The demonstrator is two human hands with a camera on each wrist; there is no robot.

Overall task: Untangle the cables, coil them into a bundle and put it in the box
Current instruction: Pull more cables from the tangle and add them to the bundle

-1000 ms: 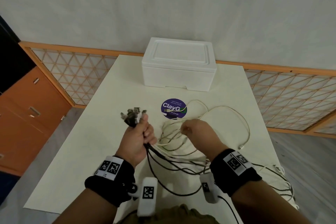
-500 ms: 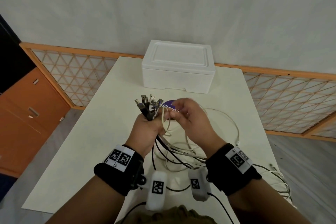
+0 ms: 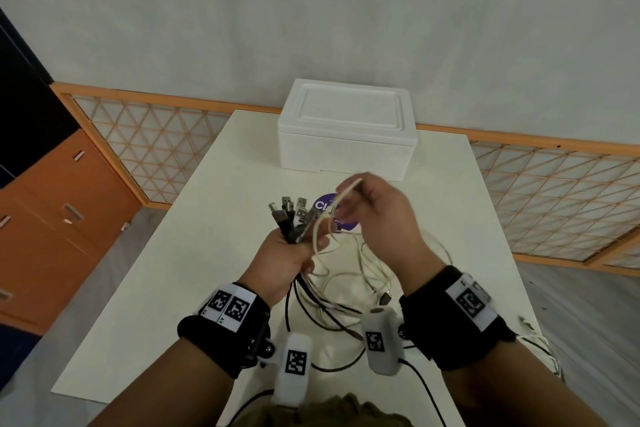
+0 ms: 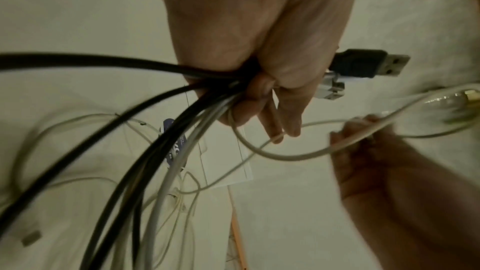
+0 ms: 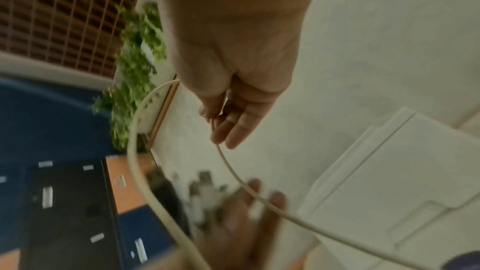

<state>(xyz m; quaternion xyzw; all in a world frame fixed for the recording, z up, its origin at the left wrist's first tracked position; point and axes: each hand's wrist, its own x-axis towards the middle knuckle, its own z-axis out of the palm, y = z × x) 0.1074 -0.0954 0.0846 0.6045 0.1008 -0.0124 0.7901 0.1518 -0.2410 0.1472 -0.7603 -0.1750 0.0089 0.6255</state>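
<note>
My left hand [image 3: 287, 253] grips a bunch of black and white cables [image 4: 161, 126] just below their USB plugs [image 3: 289, 210], which stick up out of the fist above the table. My right hand [image 3: 381, 215] is raised just right of it and pinches one thin white cable [image 3: 348, 189] between thumb and fingers [image 5: 221, 122], pulling a loop [image 4: 285, 155] away from the bunch. The rest of the cables [image 3: 346, 291] hang down and lie in loose tangled loops on the white table [image 3: 173, 288]. The white foam box [image 3: 346, 130] stands shut at the table's far end.
A round purple sticker [image 3: 323, 206] lies on the table between the hands and the box. More cable trails off the table's right edge [image 3: 540, 343]. An orange cabinet [image 3: 45, 229] stands left of the table; a lattice screen [image 3: 554, 191] runs behind it.
My right hand came up from the tangle on the table to the left hand, took hold of a white cable and lifted it higher. My left hand moved slightly right with the plugs.
</note>
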